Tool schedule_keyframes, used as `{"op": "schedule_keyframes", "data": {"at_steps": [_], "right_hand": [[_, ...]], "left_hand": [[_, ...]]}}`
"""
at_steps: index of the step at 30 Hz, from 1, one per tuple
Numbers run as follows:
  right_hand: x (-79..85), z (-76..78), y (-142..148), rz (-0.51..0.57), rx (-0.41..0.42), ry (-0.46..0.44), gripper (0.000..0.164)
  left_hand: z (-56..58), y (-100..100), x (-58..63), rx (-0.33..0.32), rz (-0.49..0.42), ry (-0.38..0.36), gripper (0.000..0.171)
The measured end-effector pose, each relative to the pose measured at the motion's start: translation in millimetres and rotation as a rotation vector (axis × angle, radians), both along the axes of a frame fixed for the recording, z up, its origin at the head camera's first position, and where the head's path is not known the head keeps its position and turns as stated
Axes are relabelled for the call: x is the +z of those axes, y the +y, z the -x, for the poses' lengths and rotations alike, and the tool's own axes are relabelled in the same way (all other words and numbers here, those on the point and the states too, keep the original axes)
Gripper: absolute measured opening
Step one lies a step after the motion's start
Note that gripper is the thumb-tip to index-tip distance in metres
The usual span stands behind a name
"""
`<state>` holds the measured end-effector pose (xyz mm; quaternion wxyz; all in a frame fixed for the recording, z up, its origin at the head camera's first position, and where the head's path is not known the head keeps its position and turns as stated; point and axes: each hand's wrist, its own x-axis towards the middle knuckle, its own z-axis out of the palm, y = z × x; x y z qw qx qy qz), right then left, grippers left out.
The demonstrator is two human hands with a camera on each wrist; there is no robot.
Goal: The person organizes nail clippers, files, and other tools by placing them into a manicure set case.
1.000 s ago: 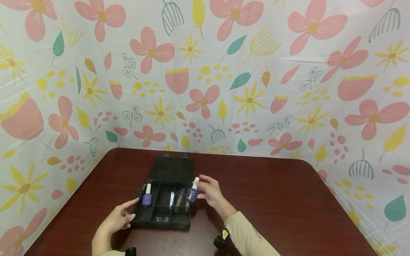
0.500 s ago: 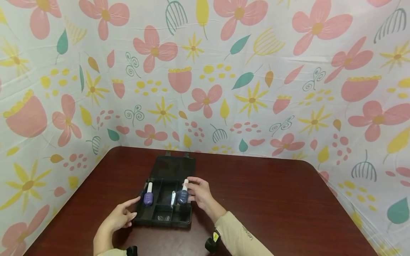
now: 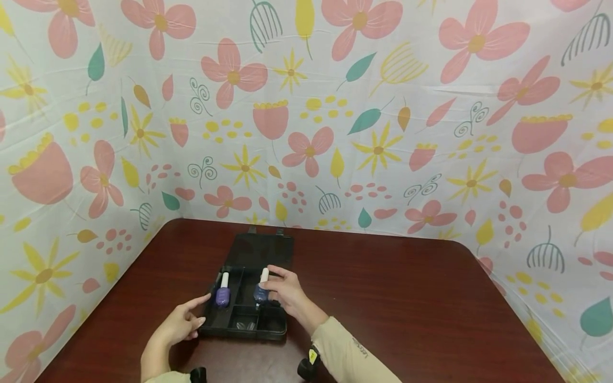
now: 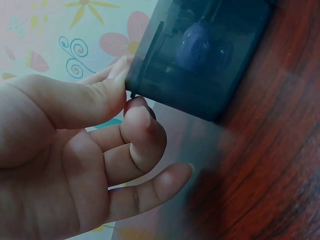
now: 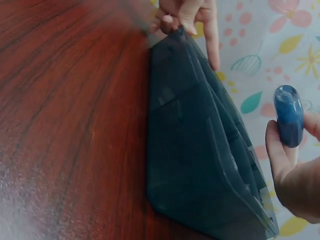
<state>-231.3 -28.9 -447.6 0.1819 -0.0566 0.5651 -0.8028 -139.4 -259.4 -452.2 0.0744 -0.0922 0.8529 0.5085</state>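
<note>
A dark, see-through plastic organizer case [image 3: 241, 335] sits on the table with its lid [image 3: 260, 249] laid back. My left hand [image 3: 176, 323] grips its front left corner, index finger stretched along the side; the left wrist view shows the thumb and a curled finger at that corner of the case [image 4: 175, 97]. Between thumb and fingers, my right hand [image 3: 287, 293] holds a blue nail polish bottle [image 3: 261, 294] by its white cap, over the large right compartment. A purple nail polish bottle [image 3: 222, 297] lies in the left compartment. The bottle and hand hide most of the right compartments.
Small clear pieces [image 3: 245, 325] lie in a front compartment. The brown wooden table [image 3: 407, 308] extends to the right of the case. A flower-patterned cloth [image 3: 306, 106] hangs behind and at both sides.
My right hand has carried the blue nail polish bottle leftward, from the case's right edge to over its middle, now covering the nail clipper. The left hand stays at the corner.
</note>
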Motion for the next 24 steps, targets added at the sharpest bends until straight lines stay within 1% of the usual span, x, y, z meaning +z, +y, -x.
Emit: {"op": "schedule_keyframes", "data": {"at_steps": [3, 7, 11, 15, 21, 24], "right_hand": [[-1.8, -0.6, -4, 0.029, 0.045, -0.002, 0.061], [-4.5, -2.3, -9, 0.048, 0.082, -0.005, 0.064], [-6.5, -5.4, -15, 0.058, 0.078, 0.01, 0.065], [-8.2, -8.6, -21, 0.068, 0.072, 0.006, 0.064], [-7.2, -11.6, -30, 0.045, 0.05, 0.01, 0.065], [-6.9, -12.8, -35, 0.048, 0.052, 0.011, 0.066]], "left_hand": [[-0.8, 0, 0.7, 0.005, -0.004, -0.005, 0.049], [-1.4, 1, 1.2, 0.01, -0.01, -0.009, 0.05], [-1.0, 0, 0.6, 0.005, -0.015, -0.003, 0.049], [-1.2, 0, -0.2, 0.008, -0.013, -0.007, 0.049], [-1.0, 0, -0.9, 0.006, -0.021, -0.009, 0.049], [-0.9, 0, -0.9, 0.005, -0.026, -0.004, 0.049]]}}
